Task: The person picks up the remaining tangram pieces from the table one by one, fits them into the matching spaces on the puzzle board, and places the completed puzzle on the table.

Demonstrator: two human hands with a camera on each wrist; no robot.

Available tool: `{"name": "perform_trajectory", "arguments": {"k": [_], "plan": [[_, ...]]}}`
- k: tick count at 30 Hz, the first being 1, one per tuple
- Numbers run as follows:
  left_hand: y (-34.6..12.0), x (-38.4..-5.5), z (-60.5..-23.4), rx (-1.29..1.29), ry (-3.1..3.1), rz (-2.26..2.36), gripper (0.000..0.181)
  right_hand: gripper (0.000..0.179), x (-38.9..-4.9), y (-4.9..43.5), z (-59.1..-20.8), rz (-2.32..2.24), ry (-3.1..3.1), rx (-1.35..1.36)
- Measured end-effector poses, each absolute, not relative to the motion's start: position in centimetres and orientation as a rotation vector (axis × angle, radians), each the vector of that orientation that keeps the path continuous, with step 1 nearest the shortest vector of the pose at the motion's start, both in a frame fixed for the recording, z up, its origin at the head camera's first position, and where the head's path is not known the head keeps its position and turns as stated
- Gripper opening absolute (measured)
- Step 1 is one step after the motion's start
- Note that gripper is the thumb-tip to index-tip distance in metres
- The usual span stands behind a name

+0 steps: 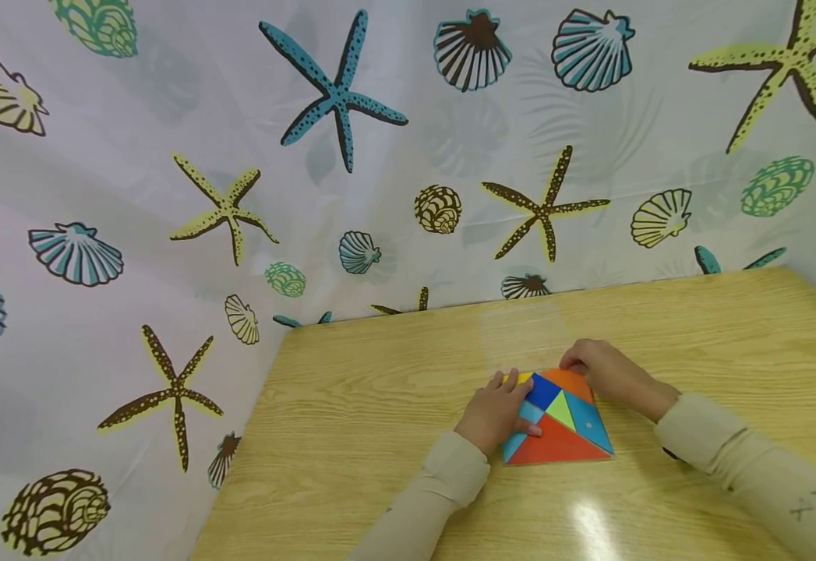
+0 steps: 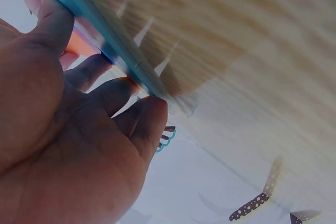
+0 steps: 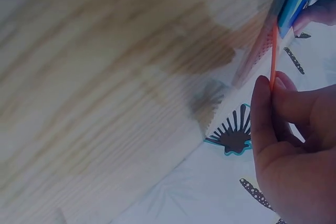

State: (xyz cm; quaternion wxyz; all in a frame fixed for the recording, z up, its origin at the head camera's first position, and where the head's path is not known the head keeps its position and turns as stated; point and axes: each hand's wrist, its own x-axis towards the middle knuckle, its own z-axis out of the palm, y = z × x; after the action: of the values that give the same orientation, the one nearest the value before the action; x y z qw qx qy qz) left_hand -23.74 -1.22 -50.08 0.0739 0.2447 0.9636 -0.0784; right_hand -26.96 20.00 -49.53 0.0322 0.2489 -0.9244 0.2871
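A tangram set of flat coloured pieces lies on the table, with a red triangle (image 1: pixel 558 446) at the near side. Among the other pieces are a dark blue one (image 1: pixel 542 392), a lime-green triangle (image 1: pixel 561 411) and a light blue piece (image 1: pixel 587 423). My left hand (image 1: pixel 493 413) rests over the set's left side, fingers spread and thumb on the pieces. At the far right corner my right hand (image 1: pixel 609 372) pinches an orange piece (image 1: pixel 572 382) between thumb and forefinger. In the right wrist view the orange piece (image 3: pixel 274 51) appears edge-on and tilted up from the set.
The wood-grain table (image 1: pixel 351 405) extends around the set on all sides. A faint pale rectangle (image 1: pixel 523 327) lies on the surface behind it. A white curtain (image 1: pixel 386 156) printed with shells and starfish hangs behind and to the left.
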Motion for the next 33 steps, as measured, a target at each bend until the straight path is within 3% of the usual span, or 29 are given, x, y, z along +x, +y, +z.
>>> {"name": "perform_trajectory", "arguments": {"k": [8, 33], "plan": [[-1.2, -23.7, -49.9, 0.722, 2.889, -0.232, 0.079, 0.009, -27.0, 19.8, -49.9, 0.879, -2.796, 0.793], [-1.3, -23.7, -49.9, 0.74, 2.883, -0.209, 0.079, 0.013, -27.5, 20.0, -50.9, 0.864, -2.859, 0.823]]}}
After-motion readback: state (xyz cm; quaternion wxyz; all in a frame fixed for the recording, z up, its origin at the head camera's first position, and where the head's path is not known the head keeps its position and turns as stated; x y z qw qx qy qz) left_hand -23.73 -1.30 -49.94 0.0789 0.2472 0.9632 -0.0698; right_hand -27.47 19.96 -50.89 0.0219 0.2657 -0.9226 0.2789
